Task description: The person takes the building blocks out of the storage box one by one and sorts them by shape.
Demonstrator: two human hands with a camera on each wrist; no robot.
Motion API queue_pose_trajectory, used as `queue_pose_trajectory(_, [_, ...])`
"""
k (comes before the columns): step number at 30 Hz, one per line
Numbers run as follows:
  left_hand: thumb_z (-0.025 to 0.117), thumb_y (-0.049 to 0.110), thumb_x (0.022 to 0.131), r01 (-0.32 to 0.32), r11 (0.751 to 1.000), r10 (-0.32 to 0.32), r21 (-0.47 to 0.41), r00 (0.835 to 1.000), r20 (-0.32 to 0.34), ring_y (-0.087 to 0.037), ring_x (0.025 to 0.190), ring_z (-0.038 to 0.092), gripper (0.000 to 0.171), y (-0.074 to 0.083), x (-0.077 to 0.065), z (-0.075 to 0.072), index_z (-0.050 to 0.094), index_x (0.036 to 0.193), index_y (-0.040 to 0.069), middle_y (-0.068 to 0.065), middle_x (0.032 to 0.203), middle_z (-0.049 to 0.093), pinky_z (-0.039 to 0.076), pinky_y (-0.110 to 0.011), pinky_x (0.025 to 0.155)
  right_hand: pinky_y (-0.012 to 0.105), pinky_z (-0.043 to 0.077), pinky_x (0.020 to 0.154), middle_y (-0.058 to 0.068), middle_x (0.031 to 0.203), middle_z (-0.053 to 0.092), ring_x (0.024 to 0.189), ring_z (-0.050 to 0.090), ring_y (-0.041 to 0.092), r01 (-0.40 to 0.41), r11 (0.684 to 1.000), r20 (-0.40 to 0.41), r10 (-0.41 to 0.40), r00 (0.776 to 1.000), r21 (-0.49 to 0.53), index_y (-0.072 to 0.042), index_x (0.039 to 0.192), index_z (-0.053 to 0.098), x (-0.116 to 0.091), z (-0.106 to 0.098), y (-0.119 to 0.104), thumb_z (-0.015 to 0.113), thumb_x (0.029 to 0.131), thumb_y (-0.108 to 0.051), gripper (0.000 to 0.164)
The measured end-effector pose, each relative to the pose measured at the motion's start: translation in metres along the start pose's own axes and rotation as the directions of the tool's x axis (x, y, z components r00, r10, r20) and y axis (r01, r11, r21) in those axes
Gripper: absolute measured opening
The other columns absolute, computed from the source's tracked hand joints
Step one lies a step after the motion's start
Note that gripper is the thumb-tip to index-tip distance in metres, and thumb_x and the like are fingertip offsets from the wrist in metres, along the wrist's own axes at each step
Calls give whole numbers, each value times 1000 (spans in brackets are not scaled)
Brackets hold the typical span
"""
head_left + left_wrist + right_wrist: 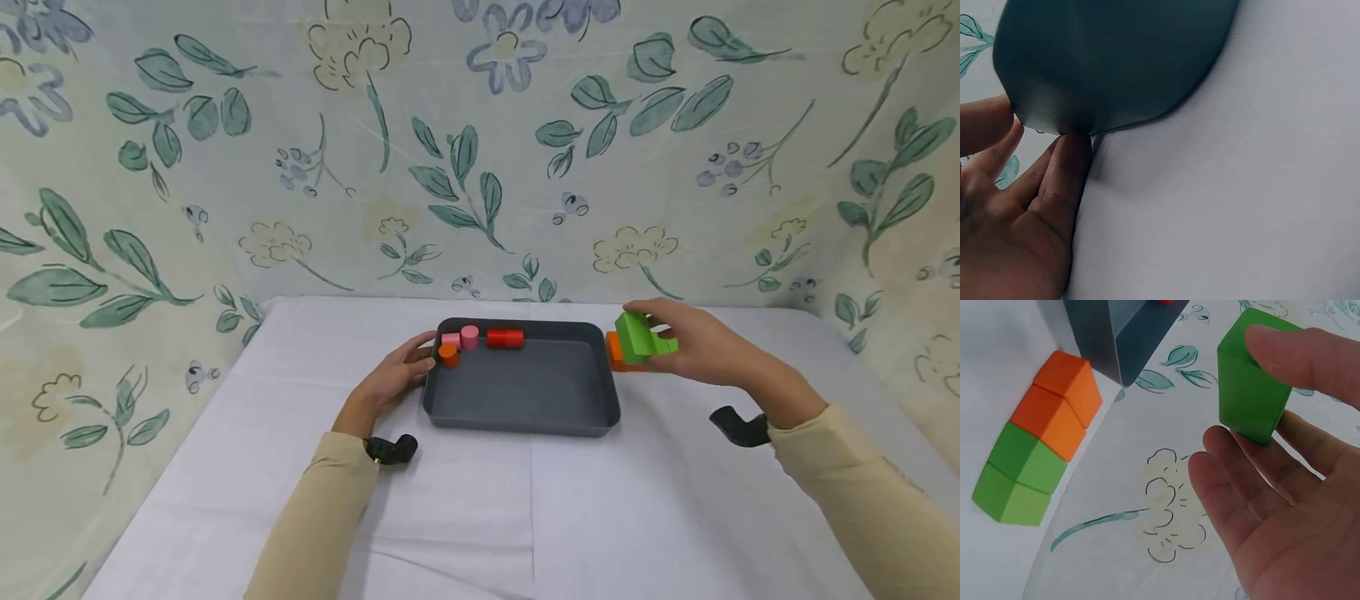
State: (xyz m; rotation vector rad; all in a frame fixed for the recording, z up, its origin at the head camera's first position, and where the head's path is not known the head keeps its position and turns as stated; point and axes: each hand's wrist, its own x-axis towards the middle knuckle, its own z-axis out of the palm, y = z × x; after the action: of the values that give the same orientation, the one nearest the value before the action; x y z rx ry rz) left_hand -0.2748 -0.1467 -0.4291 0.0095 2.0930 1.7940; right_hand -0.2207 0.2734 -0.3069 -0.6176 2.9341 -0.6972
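Note:
My right hand [701, 342] holds a green block [1252, 378] above the table, pinched between thumb and fingertips. On the table below that hand, a row of two orange blocks [1047, 412] and two green blocks [1025, 459] lies beside the right side of a dark grey tray [525, 392]. My left hand [393, 375] touches the tray's left outer wall with its fingers extended, as the left wrist view also shows. Inside the tray, near its back left corner, are two pink pieces [469, 337], an orange cylinder [448, 356] and red cylinders [505, 338].
A white cloth [465, 517] covers the table. Floral fabric [480, 167] hangs behind it and at the sides. A black wrist device [392, 450] is on the left arm and another [738, 427] on the right arm.

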Motion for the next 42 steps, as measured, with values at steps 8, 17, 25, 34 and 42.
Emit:
queue_pose_trajectory(8, [52, 11, 100, -5, 1000, 5, -8, 1000, 2, -30, 147, 39, 60, 2, 2, 2, 34, 153, 32, -8, 162, 33, 31, -50, 122, 61, 51, 99, 24, 142, 49, 121, 53, 44, -65, 996, -26, 64, 998, -53, 0, 147, 39, -19, -11, 34, 74, 82, -6, 74])
queue_pose_trajectory(17, [52, 10, 100, 11, 1000, -11, -8, 1000, 2, -33, 148, 37, 60, 3, 2, 5, 34, 153, 33, -9, 163, 32, 29, -51, 123, 63, 50, 95, 28, 140, 49, 116, 55, 48, -74, 994, -87, 68, 994, -74, 4, 144, 41, -36, -17, 74, 77, 78, -3, 75])
queue_pose_trajectory(25, [52, 10, 100, 9, 1000, -9, -10, 1000, -1, -33, 148, 37, 60, 5, 2, 6, 35, 153, 32, -9, 163, 32, 29, -51, 123, 65, 50, 95, 31, 139, 46, 117, 52, 54, -128, 989, -76, 123, 990, -70, 6, 146, 37, -41, -23, 98, 75, 78, -3, 78])
queue_pose_trajectory(34, [51, 9, 100, 7, 1000, -7, 1, 1000, -6, -32, 147, 38, 61, 3, 0, 5, 33, 154, 32, -10, 163, 32, 30, -51, 123, 62, 53, 92, 34, 139, 44, 121, 48, 56, -182, 982, -44, 180, 983, -58, 9, 145, 36, -39, -21, 106, 73, 81, -5, 75])
queue_pose_trajectory(42, [51, 13, 101, 14, 1000, -14, 8, 1000, 1, -33, 147, 38, 61, 2, 0, 1, 31, 155, 33, -8, 163, 31, 29, -51, 123, 61, 53, 92, 36, 140, 41, 121, 48, 57, -217, 975, -12, 216, 976, -48, 9, 145, 35, -30, -15, 117, 72, 82, -5, 75])
